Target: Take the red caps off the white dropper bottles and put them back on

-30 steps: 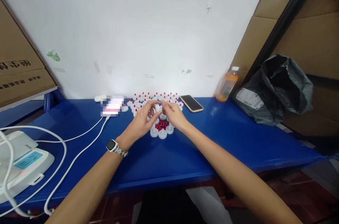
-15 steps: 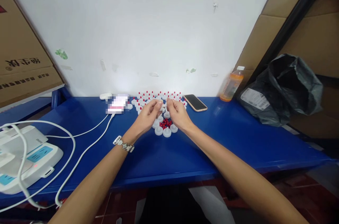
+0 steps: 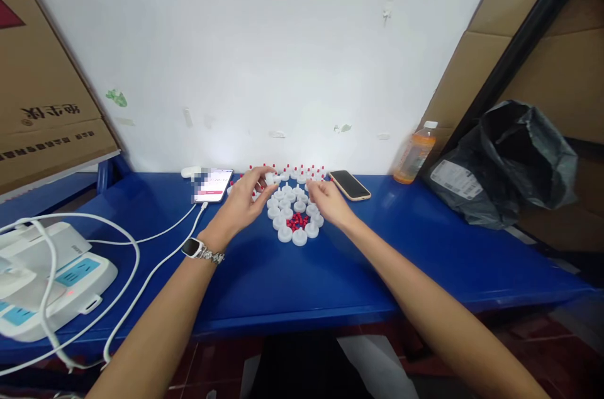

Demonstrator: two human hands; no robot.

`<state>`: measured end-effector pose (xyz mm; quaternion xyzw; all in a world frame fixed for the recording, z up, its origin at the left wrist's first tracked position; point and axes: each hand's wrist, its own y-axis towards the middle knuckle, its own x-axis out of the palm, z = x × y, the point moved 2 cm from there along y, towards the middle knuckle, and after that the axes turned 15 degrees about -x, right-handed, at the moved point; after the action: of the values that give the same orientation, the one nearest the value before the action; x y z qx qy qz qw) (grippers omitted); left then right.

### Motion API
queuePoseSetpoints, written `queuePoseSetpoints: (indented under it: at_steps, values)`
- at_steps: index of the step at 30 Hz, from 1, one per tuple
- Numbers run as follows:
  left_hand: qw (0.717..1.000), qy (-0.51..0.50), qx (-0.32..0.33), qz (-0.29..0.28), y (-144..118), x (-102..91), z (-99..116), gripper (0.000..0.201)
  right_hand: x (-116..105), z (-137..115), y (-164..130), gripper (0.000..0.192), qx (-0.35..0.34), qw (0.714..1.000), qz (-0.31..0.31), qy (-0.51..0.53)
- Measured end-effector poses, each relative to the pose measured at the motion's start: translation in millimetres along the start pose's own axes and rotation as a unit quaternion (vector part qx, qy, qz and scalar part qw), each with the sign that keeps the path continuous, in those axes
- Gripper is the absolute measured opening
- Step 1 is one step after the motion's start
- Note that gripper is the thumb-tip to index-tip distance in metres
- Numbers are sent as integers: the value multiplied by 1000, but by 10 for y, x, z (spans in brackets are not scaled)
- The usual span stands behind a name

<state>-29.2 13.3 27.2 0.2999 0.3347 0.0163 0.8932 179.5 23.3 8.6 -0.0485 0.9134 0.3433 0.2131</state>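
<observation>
My left hand (image 3: 243,201) reaches toward the back of the blue table (image 3: 264,273), its fingertips pinching a small white cap (image 3: 269,179). My right hand (image 3: 325,202) hovers low over the right side of a cluster of white caps (image 3: 289,210); I cannot tell whether its fingers hold anything. A small heap of red pieces (image 3: 297,221) lies in the middle of that cluster. Behind it, rows of white caps with red tips (image 3: 292,171) stand near the wall. A watch sits on my left wrist.
A lit phone (image 3: 213,184) on a white cable lies left of the caps, a dark phone (image 3: 350,185) to the right. An orange bottle (image 3: 415,153) and a black bag (image 3: 504,160) stand at the right. A white device (image 3: 47,279) with cables sits at the left; cardboard boxes flank the table.
My hands were together above the caps, working a white cap between them. They have parted; the left hand moved back-left with the cap, the right hand dropped toward the cluster.
</observation>
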Motion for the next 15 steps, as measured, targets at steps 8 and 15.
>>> queuePoseSetpoints:
  at_steps: [8,15]
  values:
    - [994,-28,-17,-100,-45,213,-1,35,-71,-121,-63,15,-63,995,-76,-10]
    - [992,-35,-26,-115,-53,410,152,38,-185,-55,-89,25,-44,987,-5,154]
